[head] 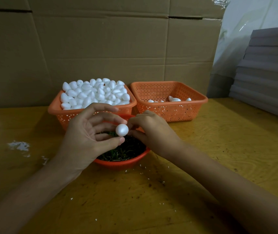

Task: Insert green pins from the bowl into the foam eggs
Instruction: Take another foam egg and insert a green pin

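- As I stood by the counter, the left hand was raised over the red bowl, palm turned inward.
- Its grip was half closed: the thumb below and curled fingertips above pinched one white foam egg, which hung in the air just above the bowl's far half.
- The right hand met it from the other side, its fingers bunched tight, the tips touching the egg's right flank.
- Whether that grip had a pin between the fingertips I could not tell; nothing green showed there.
- The bowl sat on the counter under both hands, filled with a dark tangle of green pins.
- Behind it stood two orange perforated baskets side by side, nearly touching.
- The left basket was heaped above its rim with loose eggs.
- The right basket held only a few eggs lying on its floor.
- White crumbs lay scattered on the yellow counter, thickest at the left.
- Flattened cardboard rose behind the baskets, and a stack of grey boards sat at the right edge.
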A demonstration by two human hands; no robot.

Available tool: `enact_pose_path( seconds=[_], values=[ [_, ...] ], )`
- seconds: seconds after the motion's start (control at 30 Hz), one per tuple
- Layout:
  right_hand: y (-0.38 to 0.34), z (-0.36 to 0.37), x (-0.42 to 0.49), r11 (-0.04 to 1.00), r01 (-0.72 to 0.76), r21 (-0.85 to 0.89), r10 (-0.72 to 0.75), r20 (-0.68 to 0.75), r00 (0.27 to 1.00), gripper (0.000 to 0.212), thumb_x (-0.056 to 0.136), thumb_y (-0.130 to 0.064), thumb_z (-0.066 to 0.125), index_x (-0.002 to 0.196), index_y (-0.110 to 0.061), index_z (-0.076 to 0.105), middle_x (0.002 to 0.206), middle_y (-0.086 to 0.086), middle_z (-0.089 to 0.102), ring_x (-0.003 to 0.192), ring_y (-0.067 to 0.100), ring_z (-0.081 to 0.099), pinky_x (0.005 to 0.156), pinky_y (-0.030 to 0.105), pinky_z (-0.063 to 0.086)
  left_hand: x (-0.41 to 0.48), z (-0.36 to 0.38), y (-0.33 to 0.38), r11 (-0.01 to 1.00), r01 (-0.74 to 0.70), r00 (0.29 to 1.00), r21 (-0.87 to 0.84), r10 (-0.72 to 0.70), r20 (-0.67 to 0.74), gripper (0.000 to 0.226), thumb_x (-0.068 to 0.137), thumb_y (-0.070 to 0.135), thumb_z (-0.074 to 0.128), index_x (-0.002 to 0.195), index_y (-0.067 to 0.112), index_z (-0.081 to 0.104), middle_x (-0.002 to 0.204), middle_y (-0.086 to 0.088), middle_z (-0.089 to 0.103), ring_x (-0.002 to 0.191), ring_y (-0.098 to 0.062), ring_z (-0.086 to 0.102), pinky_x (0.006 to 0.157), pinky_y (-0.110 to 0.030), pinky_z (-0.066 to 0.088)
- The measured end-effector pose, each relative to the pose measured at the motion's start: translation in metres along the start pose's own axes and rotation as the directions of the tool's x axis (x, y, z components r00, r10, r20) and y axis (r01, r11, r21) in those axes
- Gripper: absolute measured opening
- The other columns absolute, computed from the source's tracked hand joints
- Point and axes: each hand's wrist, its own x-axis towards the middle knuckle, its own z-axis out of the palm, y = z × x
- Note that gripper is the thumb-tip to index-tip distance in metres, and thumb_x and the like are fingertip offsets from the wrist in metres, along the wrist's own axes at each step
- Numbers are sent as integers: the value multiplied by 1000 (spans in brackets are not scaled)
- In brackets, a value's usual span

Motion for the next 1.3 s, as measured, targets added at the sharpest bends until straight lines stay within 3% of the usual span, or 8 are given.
enact_pose_path(
  seconds=[0.3,0.6,0.8,0.97,1.1,1.2,1.3],
  values=[
    [-1,0,0,999,10,-33,-10,-3,1000,9,97,-18,69,104,-15,74,102,-1,72,102,23,54,83,35,40,-1,1,3,997,-39,999,69,38,14,36,67,3,92,96,20,79,111,-6,80,104,-24,77,80,-31,64],
    [-2,0,-1,998,18,-61,-18,-4,1000,11,98,-22,66,106,-18,72,101,-2,73,105,22,53,86,41,45,-2,3,3,994,-36,999,98,36,10,33,66,7,87,97,13,77,108,-3,80,101,-22,77,79,-29,64],
    [-2,1,-1,999,11,-47,-15,-71,997,12,93,-21,74,104,-19,75,85,-13,51,98,21,55,76,36,40,-2,2,2,996,-7,1000,91,6,10,32,66,11,89,96,17,79,105,-4,81,99,-22,78,78,-30,64],
    [-2,1,1,1000,-9,-21,8,-35,999,13,93,-19,74,106,-21,76,96,-6,75,96,17,66,80,36,47,-1,1,2,994,9,1000,105,-9,2,38,65,17,98,98,22,79,105,-3,80,98,-21,78,78,-32,65],
    [-3,0,2,1000,-23,11,23,-19,1000,17,93,-15,73,109,-20,77,103,-6,79,99,16,72,86,40,53,-1,1,3,997,24,1000,77,-23,-16,42,62,28,94,101,26,78,106,-4,79,97,-23,78,76,-34,66],
    [-3,0,2,1000,-21,15,22,-22,1000,20,92,-14,74,110,-21,78,104,-6,79,100,16,72,88,41,53,0,1,1,997,28,1000,73,-27,-11,49,66,16,98,110,25,77,103,-6,77,94,-26,78,74,-39,66],
    [-3,0,1,1000,-11,27,12,-34,999,18,91,-13,75,107,-20,78,103,-6,79,99,17,72,87,42,53,0,2,0,999,28,1000,19,-28,-11,51,69,10,92,116,22,76,100,-9,75,89,-26,77,68,-33,65]
  ],
)
